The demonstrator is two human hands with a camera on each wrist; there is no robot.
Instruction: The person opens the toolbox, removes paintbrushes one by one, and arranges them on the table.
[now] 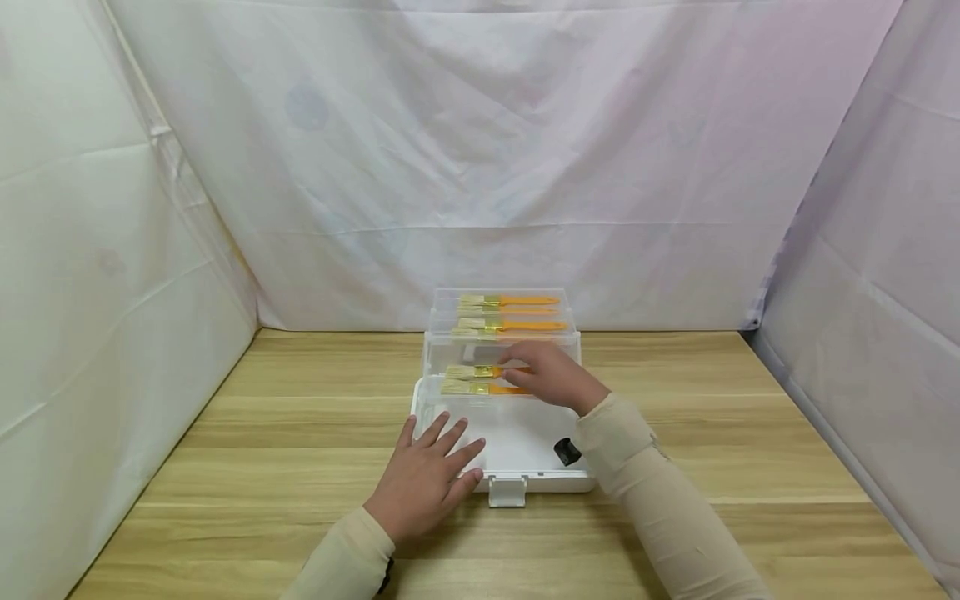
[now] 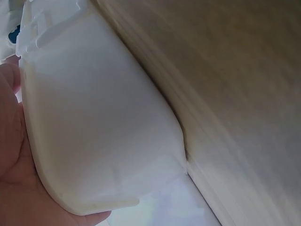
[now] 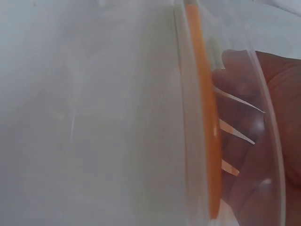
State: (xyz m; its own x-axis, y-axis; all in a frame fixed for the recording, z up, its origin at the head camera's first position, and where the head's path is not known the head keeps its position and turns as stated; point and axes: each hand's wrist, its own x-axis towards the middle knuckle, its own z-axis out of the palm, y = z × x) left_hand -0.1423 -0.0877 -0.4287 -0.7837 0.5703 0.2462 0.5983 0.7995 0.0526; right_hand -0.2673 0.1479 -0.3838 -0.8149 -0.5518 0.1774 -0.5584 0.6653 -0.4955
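Observation:
A white storage box [image 1: 517,433] stands open on the table, with clear tiered trays raised at its back. In the lower clear tray [image 1: 453,354] lie two flat paintbrushes with pale bristles and orange handles. My right hand [image 1: 551,375] reaches into that tray and pinches the handle of the rear paintbrush [image 1: 471,372]. The nearer paintbrush [image 1: 467,387] lies just in front of it. Through clear plastic in the right wrist view, my fingers [image 3: 240,108] show beside an orange handle [image 3: 209,117]. My left hand [image 1: 423,483] rests with spread fingers on the box's front left edge.
The upper clear tray [image 1: 442,304] holds more orange-handled paintbrushes [image 1: 525,325]. A small black object [image 1: 567,451] sits at the box's right front, near my right sleeve. A white latch [image 1: 507,492] hangs at the front. White cloth [image 1: 480,167] encloses the wooden table [image 1: 300,417].

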